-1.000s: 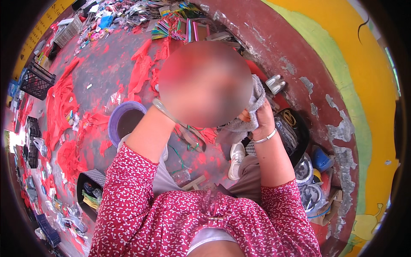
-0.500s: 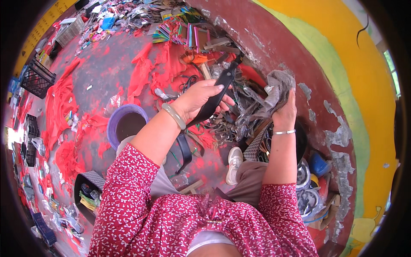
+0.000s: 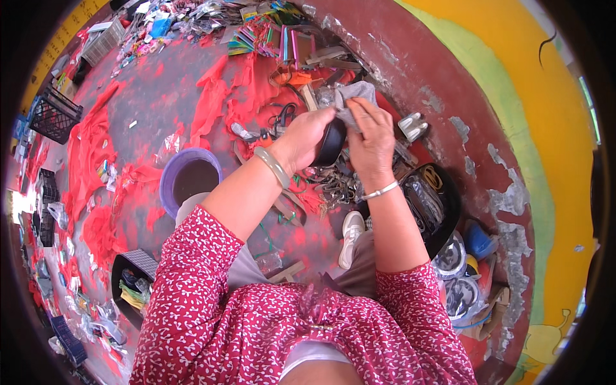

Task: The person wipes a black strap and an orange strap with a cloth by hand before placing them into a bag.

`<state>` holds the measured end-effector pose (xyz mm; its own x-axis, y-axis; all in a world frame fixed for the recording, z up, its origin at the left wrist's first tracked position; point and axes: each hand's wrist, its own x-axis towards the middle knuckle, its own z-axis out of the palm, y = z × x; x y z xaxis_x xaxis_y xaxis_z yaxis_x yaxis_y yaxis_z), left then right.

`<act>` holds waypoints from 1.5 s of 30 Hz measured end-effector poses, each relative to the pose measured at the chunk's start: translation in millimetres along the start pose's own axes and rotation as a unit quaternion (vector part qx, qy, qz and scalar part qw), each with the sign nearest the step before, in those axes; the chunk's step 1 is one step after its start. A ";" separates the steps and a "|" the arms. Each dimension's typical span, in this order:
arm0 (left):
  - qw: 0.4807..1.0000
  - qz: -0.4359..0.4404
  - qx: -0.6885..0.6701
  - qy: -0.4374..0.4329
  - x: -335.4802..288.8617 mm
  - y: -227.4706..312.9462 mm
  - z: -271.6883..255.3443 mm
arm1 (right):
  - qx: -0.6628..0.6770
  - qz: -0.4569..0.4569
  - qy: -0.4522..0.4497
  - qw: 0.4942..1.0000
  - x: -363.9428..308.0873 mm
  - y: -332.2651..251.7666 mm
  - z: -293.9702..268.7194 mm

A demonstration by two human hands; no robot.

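My left hand [image 3: 303, 138] is closed on a black leather-like belt [image 3: 330, 146], with the thumb along its upper part. In my right hand [image 3: 373, 142] is a crumpled grey cloth [image 3: 358, 94], the fingers pressing it against the belt's far end. Both hands are close together in front of me; the cloth and fingers hide that end of the belt. Beneath them lies a jumbled heap of dark straps and buckles [image 3: 343, 186], partly covered by my hands.
Left of my left forearm stands a purple bucket [image 3: 168, 186] holding dark liquid. A black bin [image 3: 449, 221] with coiled belts sits by my right forearm. Torn red sheeting [image 3: 208, 106] covers parts of the floor. The peeling red wall [image 3: 475, 122] curves along the right.
My right hand has brought the grey cloth leftward onto the belt. My left hand has drawn in slightly, and the belt's dangling lower end no longer shows. The black bin is now more visible.
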<state>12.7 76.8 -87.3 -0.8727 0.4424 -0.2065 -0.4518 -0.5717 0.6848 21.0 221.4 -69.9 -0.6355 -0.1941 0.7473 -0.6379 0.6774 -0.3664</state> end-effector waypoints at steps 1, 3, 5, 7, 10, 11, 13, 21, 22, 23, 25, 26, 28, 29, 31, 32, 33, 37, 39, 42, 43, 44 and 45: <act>0.996 0.029 -0.088 -0.006 1.0 2.4 13.7 | 0.000 -0.017 -0.008 1.000 -0.2 -4.4 4.0; 0.991 0.064 -0.116 -0.035 1.7 2.9 11.1 | 0.013 -0.017 -0.032 0.999 -1.3 -13.2 8.6; 0.988 0.082 -0.129 -0.024 3.2 5.9 8.4 | 0.035 -0.023 -0.040 0.998 -3.6 -16.7 12.0; 0.988 0.079 -0.129 0.029 2.4 9.5 0.6 | 0.042 -0.047 -0.067 0.996 -10.1 -24.9 18.3; 0.984 0.087 -0.153 0.037 4.0 13.4 -10.0 | 0.136 0.021 -0.079 0.987 -18.3 -40.3 22.4; 0.983 0.088 -0.156 0.038 1.9 14.8 -9.4 | 0.199 0.055 -0.099 0.973 -18.6 -40.6 21.5; 0.983 0.090 -0.156 0.016 -4.1 21.8 -13.1 | 0.325 0.121 -0.138 0.928 -17.7 -40.3 17.6; 0.940 0.253 -0.228 -0.036 -15.5 82.0 -27.9 | 0.493 0.421 -0.325 0.689 -25.4 -11.8 -5.8; 0.937 0.258 -0.234 -0.027 -16.0 83.0 -30.2 | 0.517 0.444 -0.303 0.666 -19.6 -11.7 -8.9; 0.934 0.263 -0.240 -0.019 -16.2 85.3 -32.7 | 0.542 0.466 -0.278 0.642 -13.7 -11.9 -11.9; 0.930 0.272 -0.247 -0.007 -17.0 86.2 -32.3 | 0.476 0.488 -0.204 0.703 -19.6 -0.3 6.4; 0.930 0.262 -0.257 -0.018 -16.1 85.4 -32.4 | 0.444 0.454 -0.221 0.740 -21.0 2.0 9.4; 0.929 0.242 -0.276 -0.040 -14.8 83.5 -33.5 | 0.376 0.381 -0.253 0.806 -20.5 -1.7 14.3; 0.931 0.241 -0.272 -0.033 -13.7 81.5 -33.6 | 0.342 0.387 -0.312 0.797 -17.8 -5.1 13.9; 0.932 0.210 -0.284 -0.075 -12.3 79.3 -34.8 | 0.389 0.365 -0.283 0.797 -26.9 -11.1 25.4; 0.932 0.193 -0.291 -0.096 -9.7 77.1 -35.4 | 0.411 0.354 -0.268 0.796 -33.4 -12.0 33.1; 0.929 0.165 -0.312 -0.113 -6.0 74.5 -35.1 | 0.478 0.360 -0.263 0.757 -39.0 -10.6 40.5; 0.927 0.061 -0.351 -0.120 -8.0 58.7 -24.6 | 0.433 0.428 -0.372 0.701 -40.2 -20.8 48.4; 0.946 0.035 -0.304 -0.103 -9.3 51.5 -21.7 | 0.447 0.418 -0.422 0.668 -41.3 -23.8 52.0; 0.955 0.003 -0.282 -0.096 -14.4 48.1 -11.9 | 0.402 0.376 -0.500 0.668 -48.7 -13.8 54.4; 0.958 0.006 -0.272 -0.092 -15.5 49.6 -12.4 | 0.369 0.347 -0.523 0.685 -54.7 -5.3 57.6; 0.961 0.007 -0.262 -0.090 -16.4 51.1 -12.8 | 0.333 0.318 -0.545 0.701 -60.1 3.1 59.8; 0.962 0.016 -0.253 -0.098 -17.7 53.8 -13.2 | 0.296 0.288 -0.565 0.714 -65.1 11.2 61.3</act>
<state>1.4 29.1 -56.0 -0.8590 0.5116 -0.0215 -0.4999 -0.8289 0.2510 28.5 198.1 -156.6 -0.5993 -0.6793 -0.4236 0.0115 0.5217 -0.8530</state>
